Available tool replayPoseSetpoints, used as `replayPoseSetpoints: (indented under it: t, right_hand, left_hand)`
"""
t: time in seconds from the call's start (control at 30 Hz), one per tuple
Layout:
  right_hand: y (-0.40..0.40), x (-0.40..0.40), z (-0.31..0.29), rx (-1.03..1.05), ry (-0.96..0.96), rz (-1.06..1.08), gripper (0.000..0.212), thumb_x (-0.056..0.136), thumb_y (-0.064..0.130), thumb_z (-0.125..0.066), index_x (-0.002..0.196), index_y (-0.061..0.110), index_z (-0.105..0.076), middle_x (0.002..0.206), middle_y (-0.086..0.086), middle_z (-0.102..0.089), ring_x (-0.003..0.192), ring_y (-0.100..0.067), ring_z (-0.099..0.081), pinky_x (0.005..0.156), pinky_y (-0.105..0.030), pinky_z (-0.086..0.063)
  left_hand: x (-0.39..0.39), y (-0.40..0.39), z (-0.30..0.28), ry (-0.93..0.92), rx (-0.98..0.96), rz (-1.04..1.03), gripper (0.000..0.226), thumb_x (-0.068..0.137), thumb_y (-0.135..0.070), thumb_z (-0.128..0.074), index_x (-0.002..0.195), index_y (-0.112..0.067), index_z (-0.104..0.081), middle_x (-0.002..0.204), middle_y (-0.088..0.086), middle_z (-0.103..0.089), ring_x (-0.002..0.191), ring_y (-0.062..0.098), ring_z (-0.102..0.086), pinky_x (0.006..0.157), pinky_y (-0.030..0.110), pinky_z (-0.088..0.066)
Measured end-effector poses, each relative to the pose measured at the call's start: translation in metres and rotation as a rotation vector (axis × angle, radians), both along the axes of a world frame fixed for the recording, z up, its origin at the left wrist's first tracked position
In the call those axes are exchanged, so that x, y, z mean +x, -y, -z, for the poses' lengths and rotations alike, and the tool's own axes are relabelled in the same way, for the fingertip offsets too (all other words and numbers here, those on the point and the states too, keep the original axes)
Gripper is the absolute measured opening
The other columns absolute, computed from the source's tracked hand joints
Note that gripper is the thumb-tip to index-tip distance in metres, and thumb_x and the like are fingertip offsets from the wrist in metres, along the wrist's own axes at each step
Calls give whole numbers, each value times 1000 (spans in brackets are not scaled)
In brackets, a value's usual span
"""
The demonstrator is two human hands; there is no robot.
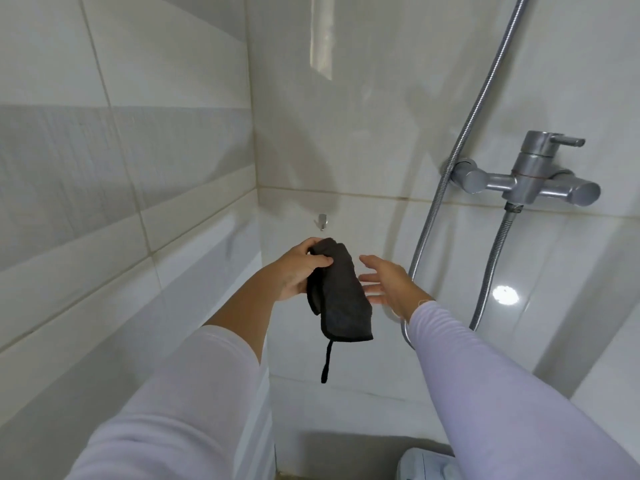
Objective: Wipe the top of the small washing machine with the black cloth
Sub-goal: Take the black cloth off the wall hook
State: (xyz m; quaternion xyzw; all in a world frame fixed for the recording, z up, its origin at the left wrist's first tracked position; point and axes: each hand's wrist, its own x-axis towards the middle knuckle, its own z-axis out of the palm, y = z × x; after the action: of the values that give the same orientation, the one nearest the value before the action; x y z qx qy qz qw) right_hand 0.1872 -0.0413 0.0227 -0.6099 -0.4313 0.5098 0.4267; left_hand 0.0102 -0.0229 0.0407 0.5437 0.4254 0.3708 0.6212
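While the left hand (294, 268) pinches its upper end between thumb and fingers, the black cloth (341, 299) hangs folded in mid-air before the tiled wall, dark charcoal and soft-napped, with a thin loop strap (326, 363) dangling from its lower edge. Just beside it, the right hand (388, 284) is spread wide, holding nothing. A corner of the small washing machine (424, 465) shows at the bottom edge.
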Motion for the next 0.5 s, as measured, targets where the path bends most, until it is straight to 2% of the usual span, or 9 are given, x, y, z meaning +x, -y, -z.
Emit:
replayPoseSetpoints:
  t: [0.07,0.17,0.27,0.33,0.4,0.5]
  right_hand:
    - [16,15,12,-112,-57,-79,59,81,58,-54,126,21,-44,110,-9,-64,104,-29,-62,90,-40,-51]
    - [40,31,22,-166,-182,-133,63,77,62,-58,123,23,-42,112,-13,-65,103,-29,-65,83,-40,-55]
    - [63,45,23,-72,-157,-97,51,83,43,-62,126,20,-48,108,-5,-63,94,-20,-63,80,-36,-53]
    - [74,58,20,12,-158,-6,40,87,27,-62,125,25,-49,104,-1,-62,91,-18,-61,79,-33,-52]
    - [84,74,18,85,-159,62,34,88,18,-61,120,28,-55,100,-2,-64,88,-20,-62,84,-34,-52]
    - [98,96,16,151,-140,160,27,89,14,-58,113,28,-62,93,-3,-65,87,-18,-62,81,-30,-53]
  left_hand:
    - [6,4,2,-26,-11,9,30,96,-10,-51,123,-24,-52,118,6,-58,102,23,-59,80,33,-55]
    - [20,10,6,-84,-7,26,28,98,-14,-45,123,-26,-51,117,5,-56,95,19,-58,75,30,-53]
    - [38,14,11,-175,4,47,30,100,-15,-42,127,-26,-49,124,8,-54,98,21,-56,75,30,-51]
    - [52,17,15,-240,2,62,31,100,-17,-40,129,-26,-48,129,10,-52,103,23,-55,81,33,-50]
    - [68,21,17,-277,-24,87,33,100,-24,-43,132,-28,-46,135,7,-51,111,23,-54,89,35,-49]
    - [94,24,22,-307,-100,183,59,93,-35,-56,145,-34,-29,136,5,-53,114,20,-57,91,33,-50]
